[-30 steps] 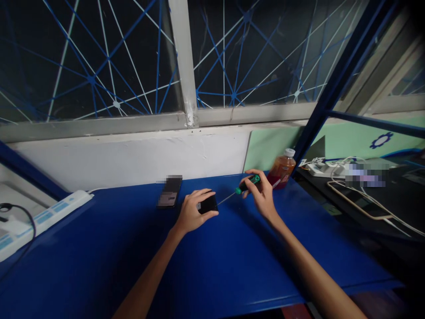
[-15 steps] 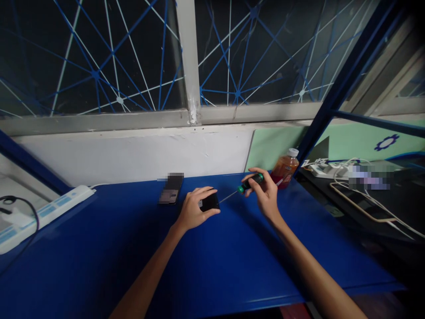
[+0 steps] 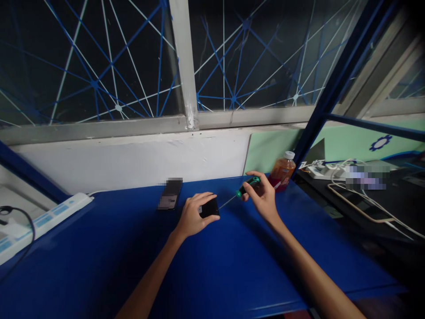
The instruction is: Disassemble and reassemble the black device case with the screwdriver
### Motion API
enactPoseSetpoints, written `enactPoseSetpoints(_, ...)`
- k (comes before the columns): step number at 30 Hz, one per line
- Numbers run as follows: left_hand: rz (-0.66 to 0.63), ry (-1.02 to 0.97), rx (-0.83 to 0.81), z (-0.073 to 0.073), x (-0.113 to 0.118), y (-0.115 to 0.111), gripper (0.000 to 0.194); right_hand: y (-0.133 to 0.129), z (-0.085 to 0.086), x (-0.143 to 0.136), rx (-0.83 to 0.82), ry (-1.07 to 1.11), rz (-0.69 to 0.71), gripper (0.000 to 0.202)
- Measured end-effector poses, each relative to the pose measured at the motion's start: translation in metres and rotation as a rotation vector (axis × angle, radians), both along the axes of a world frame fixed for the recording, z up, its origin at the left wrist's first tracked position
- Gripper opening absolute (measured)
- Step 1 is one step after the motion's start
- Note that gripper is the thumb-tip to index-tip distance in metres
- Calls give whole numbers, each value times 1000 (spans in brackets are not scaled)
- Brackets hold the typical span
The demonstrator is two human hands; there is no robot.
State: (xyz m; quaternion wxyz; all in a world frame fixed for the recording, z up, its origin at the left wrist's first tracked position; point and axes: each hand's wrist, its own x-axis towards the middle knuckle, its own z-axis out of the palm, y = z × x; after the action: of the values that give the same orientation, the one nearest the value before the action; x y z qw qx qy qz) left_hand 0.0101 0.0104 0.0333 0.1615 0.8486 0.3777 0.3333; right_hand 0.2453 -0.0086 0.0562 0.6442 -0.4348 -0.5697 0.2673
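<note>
The left hand (image 3: 192, 217) lies on the blue table (image 3: 215, 266) with its fingers curled around a small black device (image 3: 210, 207), thumb on the near edge and fingertips over the far edge, pinning it flat. The device sits near the middle of the table, a little toward the wall.

The right hand (image 3: 264, 197) is closed on a screwdriver (image 3: 245, 187) with a green and black handle, held between thumb and fingertips. Its thin shaft slants down and to the left, and the tip meets the right edge of the device; the exact contact point is too small to make out.

Just left of the device and apart from it, a phone (image 3: 170, 194) lies flat on the table, its face blurred. Behind the right hand, a bottle (image 3: 282, 170) of orange liquid with a white cap stands upright by the blue post. At the far left, a white power strip (image 3: 43, 219) lies along the table's edge with 1 black cable plugged in. To the right, on a darker bench, white cables (image 3: 361, 199) loop across the surface.
</note>
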Motion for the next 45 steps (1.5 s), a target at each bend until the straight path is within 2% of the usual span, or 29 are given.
enactPoseSetpoints(4,-7,4,0,1,0,0,56,1,-2,-2,-22,-17,-77,31)
enactPoseSetpoints(10,3,0,7,0,-1,0,55,3,-4,2,2,67,87,28)
enactPoseSetpoints(15,-6,6,-2,-1,0,0,55,3,-3,4,19,78,118,28)
enactPoseSetpoints(17,-5,7,-6,0,0,0,55,2,-2,2,18,68,91,29)
enactPoseSetpoints(21,-2,-1,-12,1,0,-1,55,-1,0,-2,15,1,-99,30)
enactPoseSetpoints(23,-4,-16,-12,1,-1,0,56,-2,0,-3,19,-22,-132,28)
enactPoseSetpoints(28,-2,-42,-5,1,-1,1,55,-1,0,0,24,70,95,30)
enactPoseSetpoints(30,2,-35,-2,1,-1,1,55,0,1,-1,22,77,88,30)
enactPoseSetpoints(35,10,-36,5,2,-1,0,55,-2,1,-2,3,-17,-94,27)
enactPoseSetpoints(39,14,-50,0,1,-2,0,55,-2,1,0,29,29,61,28)
enactPoseSetpoints(41,18,-53,-3,2,-2,1,55,-2,2,0,41,49,92,28)
enactPoseSetpoints(45,11,-54,-6,2,-2,1,55,-4,3,-3,21,-20,-83,31)
